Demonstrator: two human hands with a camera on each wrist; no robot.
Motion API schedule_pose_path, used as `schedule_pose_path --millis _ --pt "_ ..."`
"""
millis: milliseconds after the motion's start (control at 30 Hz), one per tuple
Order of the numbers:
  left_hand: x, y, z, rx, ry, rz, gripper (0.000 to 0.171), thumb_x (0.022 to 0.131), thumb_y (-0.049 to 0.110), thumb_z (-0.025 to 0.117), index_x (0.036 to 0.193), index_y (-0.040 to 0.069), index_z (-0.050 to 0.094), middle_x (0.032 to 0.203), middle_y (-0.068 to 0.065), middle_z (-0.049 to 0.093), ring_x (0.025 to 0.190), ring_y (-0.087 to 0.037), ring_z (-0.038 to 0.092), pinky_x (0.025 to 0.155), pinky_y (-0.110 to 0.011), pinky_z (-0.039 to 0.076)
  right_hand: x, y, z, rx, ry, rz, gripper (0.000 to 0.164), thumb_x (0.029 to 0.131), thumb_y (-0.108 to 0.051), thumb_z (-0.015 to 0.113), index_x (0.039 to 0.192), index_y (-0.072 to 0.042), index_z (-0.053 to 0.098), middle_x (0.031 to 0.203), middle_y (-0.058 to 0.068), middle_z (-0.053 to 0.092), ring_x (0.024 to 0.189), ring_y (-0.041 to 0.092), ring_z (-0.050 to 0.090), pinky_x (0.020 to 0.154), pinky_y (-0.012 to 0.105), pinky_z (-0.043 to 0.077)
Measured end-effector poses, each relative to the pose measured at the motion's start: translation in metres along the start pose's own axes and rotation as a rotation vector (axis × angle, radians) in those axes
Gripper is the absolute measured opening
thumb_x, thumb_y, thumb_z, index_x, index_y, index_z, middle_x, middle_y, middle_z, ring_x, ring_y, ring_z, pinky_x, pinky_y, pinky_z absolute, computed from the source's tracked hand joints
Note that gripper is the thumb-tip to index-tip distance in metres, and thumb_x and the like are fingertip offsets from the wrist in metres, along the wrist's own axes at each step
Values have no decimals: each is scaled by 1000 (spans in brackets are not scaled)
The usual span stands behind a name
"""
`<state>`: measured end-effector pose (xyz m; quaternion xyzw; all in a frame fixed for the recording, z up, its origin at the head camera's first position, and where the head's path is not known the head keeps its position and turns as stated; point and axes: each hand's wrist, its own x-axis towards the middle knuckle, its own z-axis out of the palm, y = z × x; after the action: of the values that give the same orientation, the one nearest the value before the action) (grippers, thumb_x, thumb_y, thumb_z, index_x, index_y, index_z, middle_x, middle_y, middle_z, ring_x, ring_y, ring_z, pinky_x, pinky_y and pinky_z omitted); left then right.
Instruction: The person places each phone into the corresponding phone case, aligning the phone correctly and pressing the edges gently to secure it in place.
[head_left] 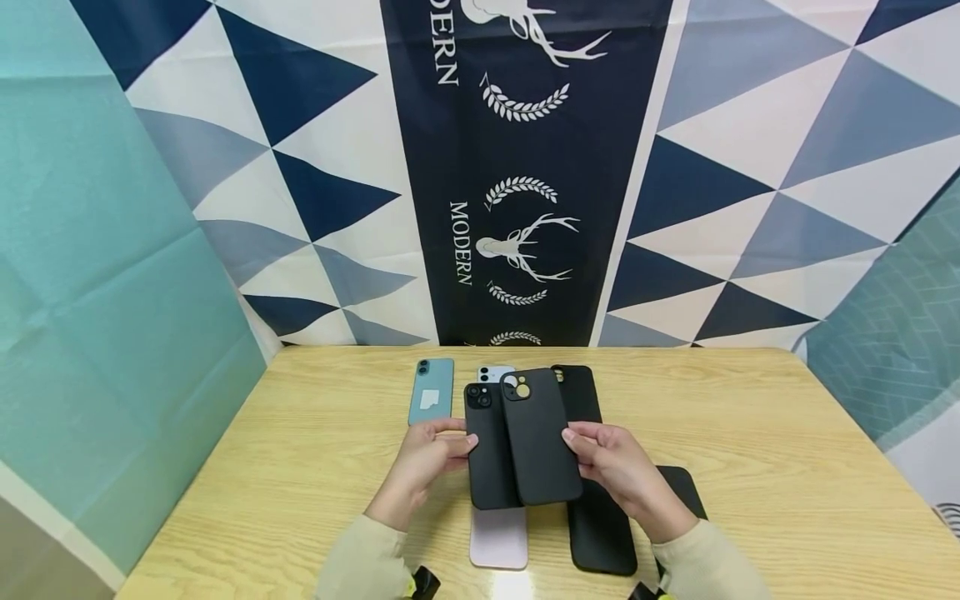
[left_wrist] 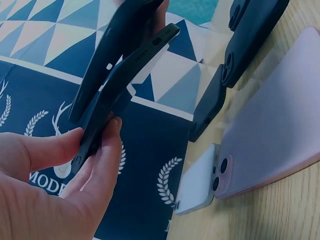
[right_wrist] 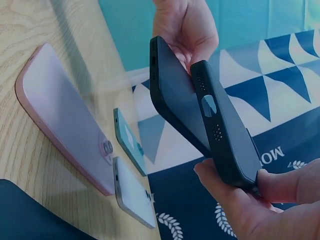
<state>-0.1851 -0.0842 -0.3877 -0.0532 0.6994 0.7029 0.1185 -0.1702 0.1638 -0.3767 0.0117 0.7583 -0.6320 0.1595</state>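
My left hand [head_left: 427, 462] pinches a black phone [head_left: 487, 458] by its left edge, its back and camera lenses facing me in the head view. In my right hand [head_left: 618, 467] is a black phone case [head_left: 540, 442], gripped at its right edge, with a camera cutout at the top left. The case overlaps the phone's right side. From the right wrist view, the case [right_wrist: 225, 130] shows port and speaker holes along its end, and the phone [right_wrist: 172, 95] is beside it, not inside it. The left wrist view shows thumb and fingers on either side of the phone [left_wrist: 117, 80].
A pink phone [head_left: 498, 540] lies on the wooden table [head_left: 322, 492] below the held pair. Behind are a teal phone [head_left: 432, 387] and a pale phone [head_left: 491, 372], partly covered. Long black cases [head_left: 603, 529] lie to the right, another [head_left: 681, 487] partly behind my right arm. Patterned cloth [head_left: 525, 167] hangs behind.
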Motion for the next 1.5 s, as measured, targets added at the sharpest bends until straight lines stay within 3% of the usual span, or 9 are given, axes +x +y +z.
schedule_pose_path --millis 233,467,900,1000,1267,1500 --pt "-1 3 4 -22 -8 5 36 87 3 66 119 -10 56 90 -7 73 74 -9 68 75 -27 60 0 -2 6 -18 17 14 48 100 -18 50 137 11 42 121 14 67 95 3 59 83 24 54" --pt "0 4 8 -18 -21 17 38 87 3 66 121 -10 56 93 -11 73 76 -10 69 77 -28 60 3 -1 8 -30 22 15 48 101 -20 49 137 11 43 130 22 60 108 12 61 92 36 55" --pt "-4 5 14 -23 -33 21 35 87 3 65 118 -10 57 88 -6 73 71 -7 67 72 -26 59 2 0 15 23 27 21 46 100 -17 49 137 12 43 125 18 64 97 6 60 88 30 55" --pt "-6 5 15 -19 -21 18 36 87 3 65 119 -10 56 87 -5 72 71 -6 65 71 -24 58 1 0 17 22 24 20 46 101 -16 48 137 12 44 127 19 63 100 7 60 91 33 55" --pt "-7 4 19 -18 -19 17 41 87 2 65 123 -11 53 92 -8 73 72 -5 65 72 -25 59 1 0 25 -1 61 3 42 101 -14 47 134 11 47 131 25 59 119 24 58 97 46 52" --pt "-8 1 22 -41 -6 10 42 86 0 65 124 -12 52 88 -6 71 71 -5 65 73 -27 60 -1 -1 32 -43 144 -34 37 100 -9 46 130 12 52 125 27 62 113 31 64 90 46 56"
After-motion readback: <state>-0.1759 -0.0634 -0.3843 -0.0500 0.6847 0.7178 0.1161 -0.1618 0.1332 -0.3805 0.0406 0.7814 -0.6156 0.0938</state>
